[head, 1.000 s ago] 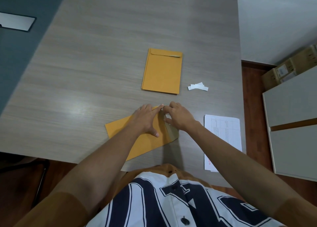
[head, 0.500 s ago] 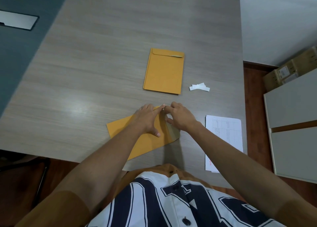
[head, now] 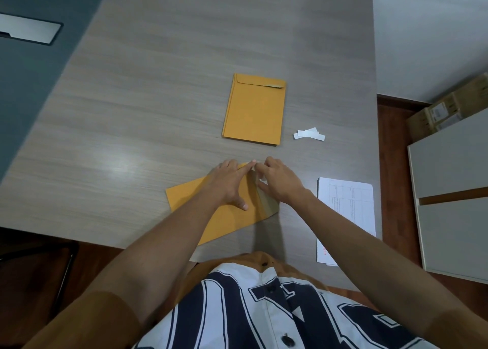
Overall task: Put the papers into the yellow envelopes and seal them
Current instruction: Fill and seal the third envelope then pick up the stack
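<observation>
Left hand (head: 227, 183) lay flat, pinning the tilted yellow paper envelope (head: 190, 199); right hand (head: 281, 183) pinched its flap (head: 268, 203), best pressed down evenly.

The printed sheet (head: 346, 208) on the bench (head: 158, 111) carries a ruled table of print too fine to read, and an illegible red mark near its lower edge; the cardboard box (head: 446, 111) bears blurred white labels; the shirt (head: 237, 317) shows large navy letters, cut off, forming no readable word.

near envelope (head: 186, 197): flat, askew, flap perhaps folded | far envelope (head: 253, 111): flap down | papers (head: 348, 203): right edge
</observation>
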